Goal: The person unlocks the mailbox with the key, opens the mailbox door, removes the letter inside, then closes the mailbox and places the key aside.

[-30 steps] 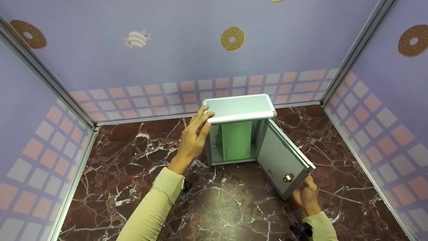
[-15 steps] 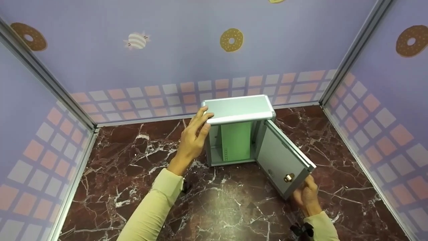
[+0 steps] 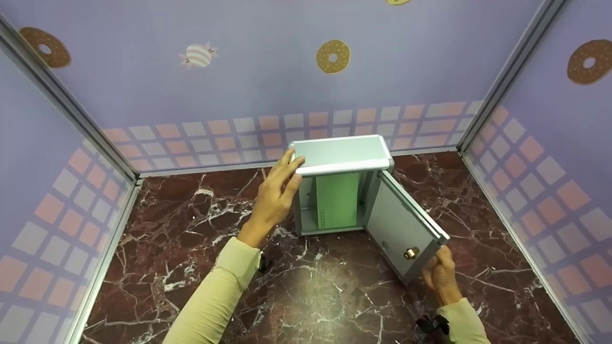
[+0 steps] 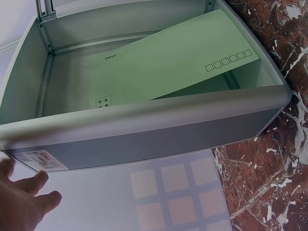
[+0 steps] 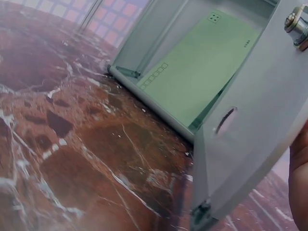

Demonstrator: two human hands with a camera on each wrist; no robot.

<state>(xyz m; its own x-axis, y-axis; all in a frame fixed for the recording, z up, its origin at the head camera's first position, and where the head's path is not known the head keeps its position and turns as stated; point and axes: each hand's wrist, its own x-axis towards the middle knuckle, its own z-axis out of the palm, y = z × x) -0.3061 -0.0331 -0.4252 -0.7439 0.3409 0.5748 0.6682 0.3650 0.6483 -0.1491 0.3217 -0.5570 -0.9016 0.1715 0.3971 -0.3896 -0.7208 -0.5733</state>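
A grey metal mailbox [image 3: 342, 152] stands on the floor with its front door [image 3: 394, 222] swung out to the right. Inside, a light green envelope [image 3: 337, 200] leans upright against the back; printed squares show on it in both wrist views. My left hand [image 3: 273, 198] rests on the box's top left corner, fingers extended over the top, thumb at the front edge. At the door's free edge, my right hand [image 3: 443, 277] touches the outer side, and its fingertips are hidden behind the door. A brass-coloured cam lock [image 3: 410, 252] sits on the door's inner face.
Dark red marbled floor [image 3: 191, 267] surrounds the box. Purple printed walls [image 3: 267, 71] with metal frames enclose the back and both sides. A slot-like hole [image 5: 226, 120] shows in the door. A label [image 4: 41, 160] is stuck on the box's side.
Almost nothing differs. The door's free edge and my right hand have shifted very slightly; the left hand and the envelope keep their places.
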